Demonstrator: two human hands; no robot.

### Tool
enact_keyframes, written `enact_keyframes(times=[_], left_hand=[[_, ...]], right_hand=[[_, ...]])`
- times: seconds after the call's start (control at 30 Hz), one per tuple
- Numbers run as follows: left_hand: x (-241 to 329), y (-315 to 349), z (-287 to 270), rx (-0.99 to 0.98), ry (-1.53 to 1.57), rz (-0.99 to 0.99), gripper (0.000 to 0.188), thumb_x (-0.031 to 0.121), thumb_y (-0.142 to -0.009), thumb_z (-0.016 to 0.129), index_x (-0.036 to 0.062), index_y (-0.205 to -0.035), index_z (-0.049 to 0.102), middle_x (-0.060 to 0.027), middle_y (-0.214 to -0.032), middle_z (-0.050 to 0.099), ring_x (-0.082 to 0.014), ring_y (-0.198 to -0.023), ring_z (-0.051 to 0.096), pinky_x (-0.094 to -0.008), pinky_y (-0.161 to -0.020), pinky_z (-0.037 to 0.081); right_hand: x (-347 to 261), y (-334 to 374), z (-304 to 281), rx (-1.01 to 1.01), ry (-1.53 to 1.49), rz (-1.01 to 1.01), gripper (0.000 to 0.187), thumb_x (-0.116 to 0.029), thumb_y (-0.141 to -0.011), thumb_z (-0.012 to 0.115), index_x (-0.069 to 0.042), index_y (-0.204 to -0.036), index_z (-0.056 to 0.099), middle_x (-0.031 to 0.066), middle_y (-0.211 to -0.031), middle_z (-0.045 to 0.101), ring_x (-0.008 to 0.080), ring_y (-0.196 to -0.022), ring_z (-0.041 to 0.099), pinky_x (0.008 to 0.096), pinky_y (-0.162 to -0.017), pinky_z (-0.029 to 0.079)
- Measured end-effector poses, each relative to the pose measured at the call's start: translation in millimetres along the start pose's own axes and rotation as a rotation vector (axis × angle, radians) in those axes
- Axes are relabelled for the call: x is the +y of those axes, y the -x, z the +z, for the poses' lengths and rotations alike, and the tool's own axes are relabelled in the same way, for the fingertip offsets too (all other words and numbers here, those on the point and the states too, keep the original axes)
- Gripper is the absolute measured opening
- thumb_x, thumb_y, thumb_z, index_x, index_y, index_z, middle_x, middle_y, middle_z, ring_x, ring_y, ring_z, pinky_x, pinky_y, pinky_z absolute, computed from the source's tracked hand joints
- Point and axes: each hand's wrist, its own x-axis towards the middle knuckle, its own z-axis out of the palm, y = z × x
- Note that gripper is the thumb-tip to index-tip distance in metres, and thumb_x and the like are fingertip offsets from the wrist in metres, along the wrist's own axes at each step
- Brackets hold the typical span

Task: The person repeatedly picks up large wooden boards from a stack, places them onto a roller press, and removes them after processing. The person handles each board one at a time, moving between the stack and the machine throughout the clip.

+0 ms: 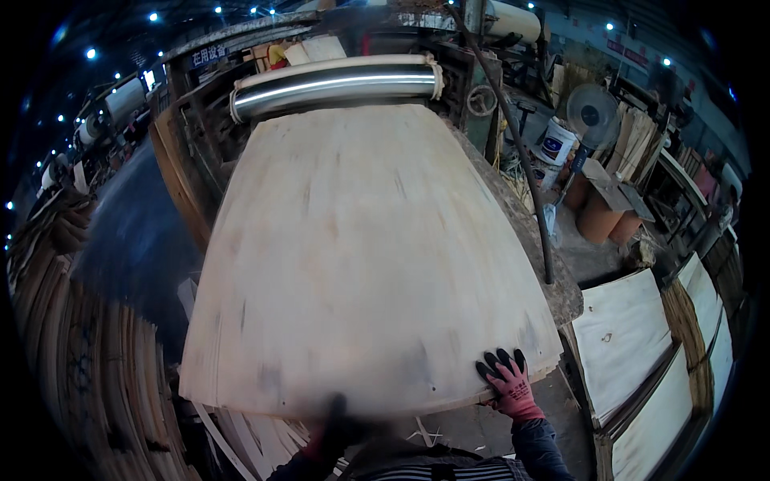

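Observation:
A large pale wood veneer sheet [361, 240] lies flat before me, on what look like more sheets whose edges show at its near right corner. Its far edge reaches the shiny metal roller [337, 86] of a machine. At that near right corner my right hand [509, 387], in a red glove with black fingertips, rests with its fingers spread on the sheet. My left hand [341, 429] is at the near edge, left of the middle. It is dark and blurred, so its grip cannot be made out.
Stacked veneer sheets stand at the left [104, 385] and right [622, 345]. A dark bar [525, 176] slants down along the sheet's right side. Beyond it are a standing fan [593, 116], a white bucket [557, 143] and brown drums [597, 218]. Veneer strips lie below the near edge.

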Motion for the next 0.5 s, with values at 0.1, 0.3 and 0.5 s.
enact_keyframes(times=[0.1, 0.3, 0.5], left_hand=[[-1, -7, -14, -0.102, -0.018, -0.149, 0.066, 0.059, -0.081, 0.042, 0.0038, -0.118, 0.046, -0.0137, -0.096, 0.059, -0.0268, -0.080, 0.061, -0.0370, -0.074, 0.049], [-4, 7, -23, -0.145, -0.117, -0.155, 0.059, 0.052, -0.085, 0.041, 0.0011, -0.113, 0.051, -0.0151, -0.096, 0.060, -0.0263, -0.081, 0.061, -0.0356, -0.075, 0.049], [17, 81, -96, 0.441, -0.638, 0.818, 0.031, 0.013, -0.087, 0.041, -0.0030, -0.110, 0.055, -0.0158, -0.106, 0.059, -0.0214, -0.101, 0.055, -0.0311, -0.090, 0.039]], right_hand=[[-23, 0, -12, 0.030, -0.008, 0.102, 0.076, -0.033, -0.048, 0.075, -0.014, -0.117, 0.050, 0.0129, -0.128, 0.039, 0.0339, -0.121, 0.032, 0.0552, -0.102, 0.014], [-69, -34, -22, -0.057, -0.173, 0.048, 0.082, -0.045, -0.060, 0.070, -0.004, -0.124, 0.040, 0.0183, -0.132, 0.032, 0.0379, -0.124, 0.024, 0.0498, -0.104, 0.012], [-66, -42, 23, -0.193, -0.027, 0.150, 0.082, -0.047, -0.061, 0.068, -0.013, -0.129, 0.038, 0.0179, -0.133, 0.030, 0.0371, -0.124, 0.024, 0.0503, -0.103, 0.012]])
